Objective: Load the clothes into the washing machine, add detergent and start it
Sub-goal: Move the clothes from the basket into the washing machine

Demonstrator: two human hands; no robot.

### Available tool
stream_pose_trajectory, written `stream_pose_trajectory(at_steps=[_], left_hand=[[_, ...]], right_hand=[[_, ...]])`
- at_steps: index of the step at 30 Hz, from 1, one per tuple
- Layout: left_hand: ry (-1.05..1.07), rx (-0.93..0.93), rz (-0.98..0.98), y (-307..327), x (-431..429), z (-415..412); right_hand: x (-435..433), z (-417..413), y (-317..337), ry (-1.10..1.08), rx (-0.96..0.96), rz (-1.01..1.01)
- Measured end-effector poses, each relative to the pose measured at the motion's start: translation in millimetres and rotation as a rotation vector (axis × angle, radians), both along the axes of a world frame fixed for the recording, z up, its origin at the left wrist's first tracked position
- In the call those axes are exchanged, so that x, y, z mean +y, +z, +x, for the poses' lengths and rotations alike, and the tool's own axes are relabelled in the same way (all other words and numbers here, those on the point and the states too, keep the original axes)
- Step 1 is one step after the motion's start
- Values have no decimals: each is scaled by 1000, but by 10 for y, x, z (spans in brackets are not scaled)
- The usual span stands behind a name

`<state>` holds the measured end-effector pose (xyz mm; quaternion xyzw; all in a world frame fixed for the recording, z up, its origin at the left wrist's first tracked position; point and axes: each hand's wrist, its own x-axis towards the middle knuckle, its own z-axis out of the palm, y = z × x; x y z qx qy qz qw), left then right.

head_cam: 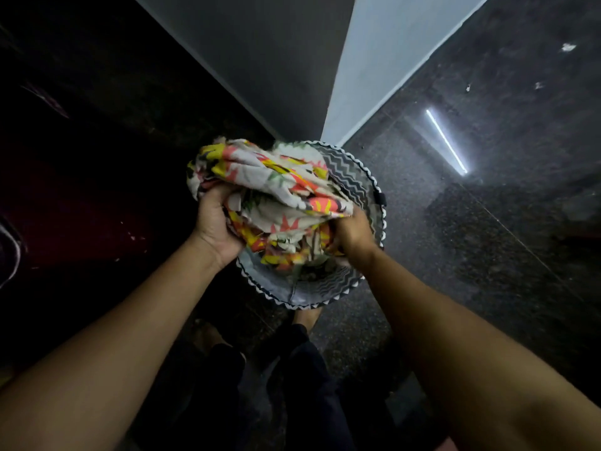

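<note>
A bundle of floral clothes (pixel 279 187), white with orange, yellow and green print, is bunched over a round laundry basket (pixel 325 292) with a grey zigzag pattern and a scalloped white rim. My left hand (pixel 216 222) grips the bundle from its left underside. My right hand (pixel 349 234) clutches it on the right, just inside the basket's rim. More of the same fabric hangs down into the basket. At the far left edge a dark maroon body with a pale curved line (pixel 13 252) shows; I cannot tell whether it is the washing machine.
The basket stands on a dark speckled stone floor (pixel 471 222) that reflects a strip light. A white wall corner (pixel 374 60) rises right behind the basket. My legs in dark trousers (pixel 309 369) and my bare feet are just below it. The left side is very dark.
</note>
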<state>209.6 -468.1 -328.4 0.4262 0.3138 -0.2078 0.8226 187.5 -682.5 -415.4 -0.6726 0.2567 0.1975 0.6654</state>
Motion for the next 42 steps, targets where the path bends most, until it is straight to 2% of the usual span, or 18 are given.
stream_pose_trajectory(at_steps=[3,6,11,16,23,27,34,42], left_hand=[[-81,106,165,-123,61,-15],[-192,167,281,-108,61,-37],[-251,143,260,168,42,-20],[-226,96,157,863,49,84],[-215,-77,85,2090,184,267],[-184,-158,117,2632,351,302],[-125,-340,123,3495,653,297],[9,-565,52,4420,1265,88]], right_hand=[[81,173,39,-260,65,186],[51,314,97,-387,85,228],[-51,451,448,-256,59,220],[-56,561,1119,-177,14,179],[208,697,2409,-57,-166,245],[372,824,3040,21,-258,265],[619,1022,4001,83,-350,215],[1333,1027,4946,278,-404,175]])
